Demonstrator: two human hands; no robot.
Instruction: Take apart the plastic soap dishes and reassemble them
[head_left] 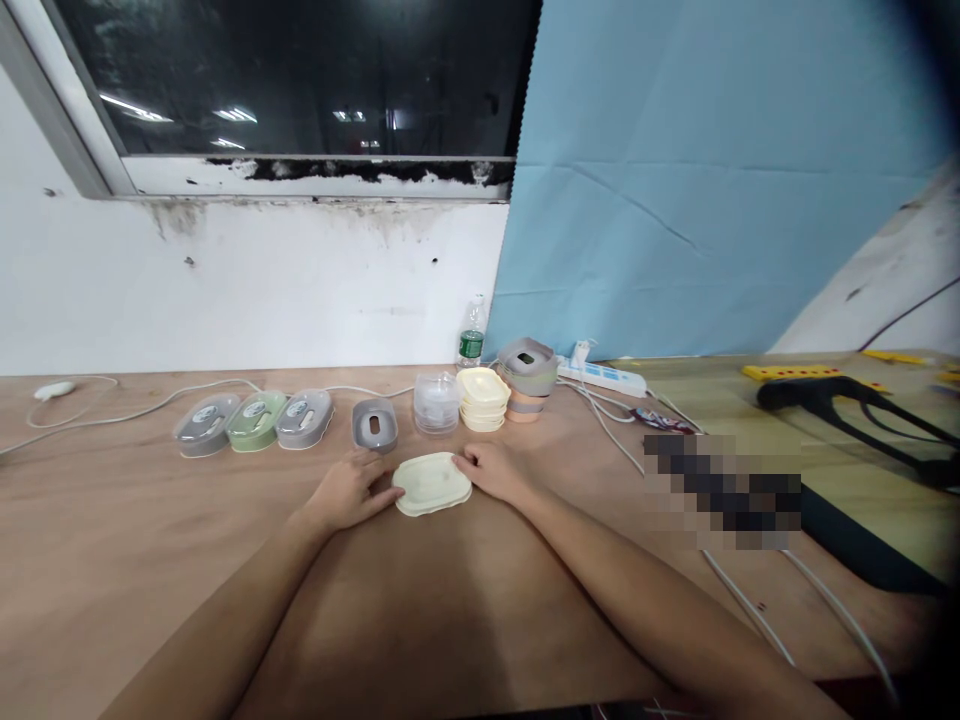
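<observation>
A shallow cream plastic tray with rounded corners [432,484] lies on the wooden table in front of me. My left hand [352,490] rests at its left end, thumb stretched to the rim and the other fingers spread apart beyond it. At the far right corner, my right hand [491,470] has its fingers bent and closed on the rim. Just behind my left fingers is a grey box with an oval slot [374,426]. Beyond the tray stand a stack of clear lids [436,403] and a stack of yellow trays [483,400].
Three lidded boxes, grey [204,428], green [256,422] and grey [304,420], line up at left. Slotted covers [528,366] are stacked at right, near a bottle [472,335] and a power strip [604,377]. White cables cross the table; a blurred-out patch [724,490] lies right.
</observation>
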